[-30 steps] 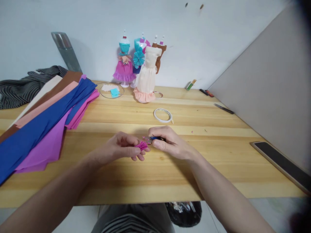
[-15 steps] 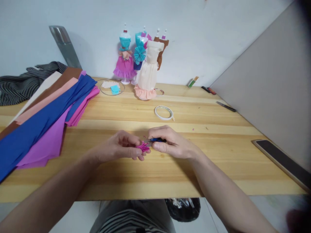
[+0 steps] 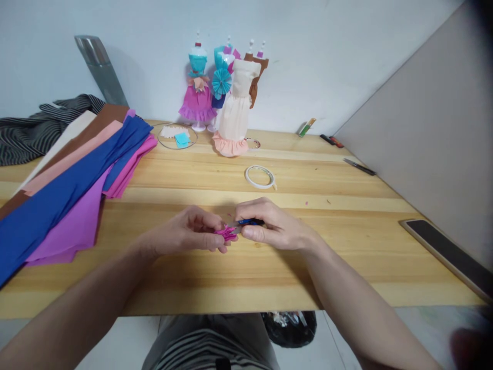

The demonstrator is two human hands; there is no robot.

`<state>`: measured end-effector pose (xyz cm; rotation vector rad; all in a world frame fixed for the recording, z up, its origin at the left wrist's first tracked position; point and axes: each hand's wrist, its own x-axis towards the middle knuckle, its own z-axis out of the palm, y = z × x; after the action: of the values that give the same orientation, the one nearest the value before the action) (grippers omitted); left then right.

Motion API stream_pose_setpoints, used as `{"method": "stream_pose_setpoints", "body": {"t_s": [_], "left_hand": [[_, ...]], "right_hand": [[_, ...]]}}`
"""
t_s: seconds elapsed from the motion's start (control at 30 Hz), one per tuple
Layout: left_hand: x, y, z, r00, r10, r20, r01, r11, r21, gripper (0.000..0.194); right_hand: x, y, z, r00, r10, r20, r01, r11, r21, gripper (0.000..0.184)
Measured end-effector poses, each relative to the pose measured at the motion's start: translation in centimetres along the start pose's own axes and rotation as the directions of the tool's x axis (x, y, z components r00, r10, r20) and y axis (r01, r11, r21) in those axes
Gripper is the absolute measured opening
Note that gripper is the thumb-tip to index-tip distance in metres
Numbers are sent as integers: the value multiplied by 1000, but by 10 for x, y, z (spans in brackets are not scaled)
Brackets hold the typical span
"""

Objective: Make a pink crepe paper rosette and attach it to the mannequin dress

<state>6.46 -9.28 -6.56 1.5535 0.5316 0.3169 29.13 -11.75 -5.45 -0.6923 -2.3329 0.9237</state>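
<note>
Over the middle of the wooden table (image 3: 269, 277), my left hand (image 3: 188, 232) pinches a small pleated pink paper piece (image 3: 226, 233). My right hand (image 3: 269, 226) is closed on a small blue-handled tool (image 3: 248, 222) whose tip meets the pink piece. What kind of tool it is stays hidden by the fingers. Both hands sit close together, just above the tabletop.
Long crepe paper sheets (image 3: 65, 190) in blue, purple, pink and brown lie at the left. Several small mannequins in paper dresses (image 3: 227, 97) stand at the back by a glass dish (image 3: 176, 137). A tape ring (image 3: 260, 177), scissors (image 3: 359, 167) and a phone (image 3: 450, 254) lie to the right.
The hands have stayed together on the pink piece, with only small finger movements. The view has tilted slightly.
</note>
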Motion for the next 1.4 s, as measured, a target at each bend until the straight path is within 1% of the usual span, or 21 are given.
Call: {"method": "stream_pose_setpoints", "body": {"t_s": [0.17, 0.47, 0.7, 0.77, 0.9, 0.97, 1.07, 1.13, 1.17, 1.23, 1.3, 1.37, 1.4], "left_hand": [[0, 0, 0, 1000, -2, 4, 2, 1000, 21, 24], [0, 1, 0, 999, -17, 37, 17, 1000, 2, 25], [0, 2, 0, 999, 27, 34, -28, 999, 25, 26], [0, 2, 1, 999, 47, 11, -48, 998, 28, 26], [0, 0, 2, 998, 44, -52, -41, 998, 53, 25], [-1, -3, 2, 995, 25, -92, -20, 998, 62, 24], [1, -6, 2, 988, -9, -152, 17, 999, 52, 24], [3, -6, 3, 980, -48, -193, 55, 998, 32, 25], [4, -6, 3, 974, -73, -216, 78, 997, 15, 26], [7, -5, 4, 955, -119, -271, 118, 993, -21, 28], [10, -4, 4, 936, -143, -323, 136, 990, -43, 30], [11, -4, 5, 920, -139, -366, 137, 990, -33, 30], [11, -4, 5, 916, -128, -381, 132, 991, -16, 30]], "right_hand": [[-1, 0, 0, 1000, -5, -2, 6, 1000, 3, 44], [0, 1, 1, 999, -30, -13, 30, 999, 21, 47], [-1, 2, 1, 999, -19, -25, 20, 999, 34, 46], [-1, 3, 0, 999, 19, -45, -17, 998, 63, 47], [-2, 3, -3, 983, 164, -79, -155, 982, 111, 48], [-3, 3, -4, 973, 217, -79, -209, 973, 98, 48], [-2, 3, -5, 961, 260, -90, -256, 965, 54, 49], [-2, 5, -5, 940, 314, -135, -316, 949, 2, 47], [-1, 7, -4, 920, 358, -162, -368, 929, -39, 45], [0, 11, -3, 862, 465, -203, -497, 853, -160, 38], [1, 14, -2, 799, 556, -227, -601, 743, -295, 29], [2, 15, -1, 756, 603, -254, -652, 660, -374, 22], [3, 15, 0, 748, 607, -267, -661, 649, -377, 21]]}}
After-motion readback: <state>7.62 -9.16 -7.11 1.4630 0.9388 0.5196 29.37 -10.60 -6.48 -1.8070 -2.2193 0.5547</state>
